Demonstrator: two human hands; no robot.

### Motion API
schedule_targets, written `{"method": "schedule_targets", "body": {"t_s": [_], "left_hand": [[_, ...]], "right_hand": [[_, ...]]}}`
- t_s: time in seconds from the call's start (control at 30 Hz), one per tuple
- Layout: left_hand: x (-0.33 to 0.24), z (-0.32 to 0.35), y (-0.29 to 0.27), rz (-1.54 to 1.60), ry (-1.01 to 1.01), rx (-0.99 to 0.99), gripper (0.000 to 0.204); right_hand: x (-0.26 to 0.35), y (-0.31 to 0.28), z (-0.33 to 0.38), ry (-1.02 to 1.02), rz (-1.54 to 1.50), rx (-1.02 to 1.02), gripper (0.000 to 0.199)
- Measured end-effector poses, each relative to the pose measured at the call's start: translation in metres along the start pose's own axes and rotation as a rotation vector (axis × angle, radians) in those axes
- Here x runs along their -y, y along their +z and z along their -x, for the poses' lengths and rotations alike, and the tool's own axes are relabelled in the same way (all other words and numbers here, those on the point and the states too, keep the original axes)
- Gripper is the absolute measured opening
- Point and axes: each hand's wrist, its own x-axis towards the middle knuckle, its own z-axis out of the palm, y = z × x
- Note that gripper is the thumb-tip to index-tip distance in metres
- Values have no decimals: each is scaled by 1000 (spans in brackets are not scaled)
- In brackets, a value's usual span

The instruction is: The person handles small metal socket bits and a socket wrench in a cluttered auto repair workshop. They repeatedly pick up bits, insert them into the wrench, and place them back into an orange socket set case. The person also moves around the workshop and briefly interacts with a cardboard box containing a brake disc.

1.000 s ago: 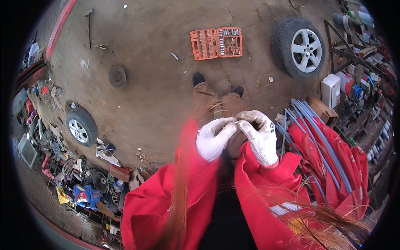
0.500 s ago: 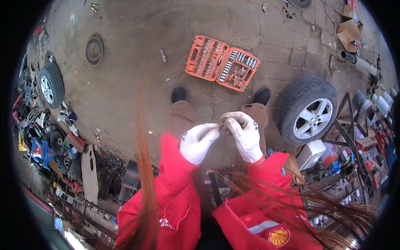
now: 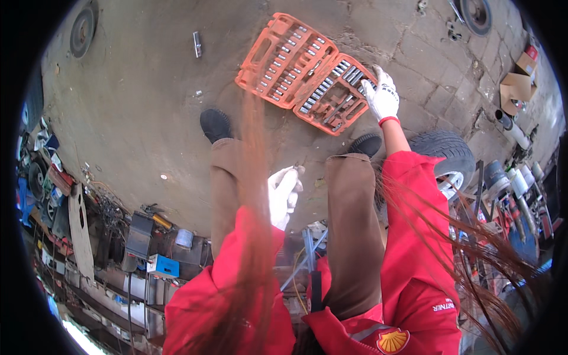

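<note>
An open orange socket-set case [image 3: 307,74] lies on the concrete floor ahead of my black shoes [image 3: 215,124]. My right hand [image 3: 381,97], in a white glove, reaches out to the case's right edge, fingers apart over the rows of sockets. It grips nothing that I can see. My left hand [image 3: 285,192], also white-gloved, stays between my brown-trousered knees. Its fingertips pinch a small dark metal part [image 3: 297,168]. Red sleeves cover both arms, and strands of long hair hang across the view.
A tyre on a silver rim [image 3: 449,163] lies just right of my right foot. A short metal piece [image 3: 197,43] and a dark wheel [image 3: 81,31] lie far left. Cardboard boxes [image 3: 513,89] sit at the right. Tools, a blue box [image 3: 163,265] and scrap crowd the lower left.
My hands, held together over the small part before, have separated. The right hand has stretched forward to the orange case, which now looks closer. The left hand stays by my knees.
</note>
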Motion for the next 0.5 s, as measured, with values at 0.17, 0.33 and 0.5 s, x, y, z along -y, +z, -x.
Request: {"method": "schedule_targets", "body": {"t_s": [0.17, 0.33, 0.5], "left_hand": [[-16, -6, -14, 38, 20, 17, 25], [-23, -6, -1, 70, 16, -1, 25], [-29, -9, -7, 101, 69, 44, 24]], "right_hand": [[-5, 33, 5, 134, 84, 7, 61], [-9, 40, 34, 300, 103, 194, 66], [23, 49, 36, 263, 183, -84, 57]]}}
